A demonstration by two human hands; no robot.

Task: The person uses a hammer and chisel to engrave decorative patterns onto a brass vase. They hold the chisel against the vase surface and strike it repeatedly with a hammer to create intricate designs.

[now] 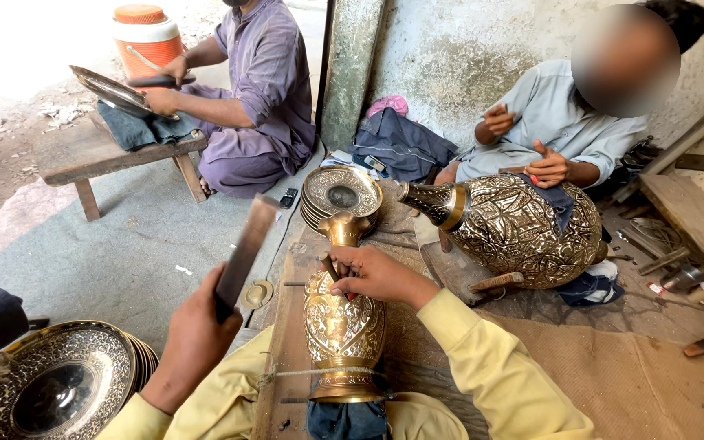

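Engraving step underway: brass vase (342,326) lies tied on wooden worktop (287,326). Right hand (372,273) grip closed on chisel (330,267) against vase shoulder. Left hand (197,326) clenches raised flat mallet (244,248). Next call, I'd judge: square strike on chisel head.

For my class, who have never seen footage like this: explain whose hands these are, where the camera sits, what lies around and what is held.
One camera, worn on a person's head, looks down at that person's own yellow-sleeved arms. The left hand grips a flat dark bar, raised. The right hand holds a small pointed tool against an engraved brass vase lying on a wooden plank. Stacked engraved plates sit at lower left. Two other people sit opposite, one with a large engraved vase.
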